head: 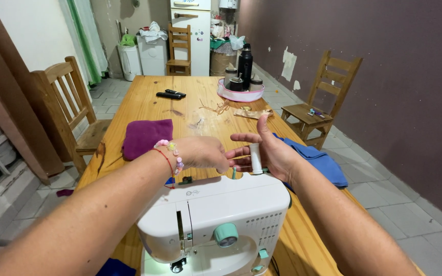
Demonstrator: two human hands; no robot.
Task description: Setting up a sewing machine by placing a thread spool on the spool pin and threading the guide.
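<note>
A white sewing machine (216, 214) with mint-green knobs stands at the near end of a long wooden table (144, 102). A white thread spool (255, 158) stands upright on top of the machine at its far right. My right hand (269, 151) is open behind the spool, fingers spread and thumb up, its palm close to the spool. My left hand (203, 152), with bead and red-string bracelets on the wrist, has its fingers pinched together just left of the spool, apparently on a thread end that is too fine to see.
A folded purple cloth (147, 137) lies left on the table, blue cloth (323, 161) right. Farther off are two black remotes (171, 94), loose cord (216, 108) and a pink-rimmed tray (240, 94) with a black flask. Wooden chairs (70, 102) flank the table.
</note>
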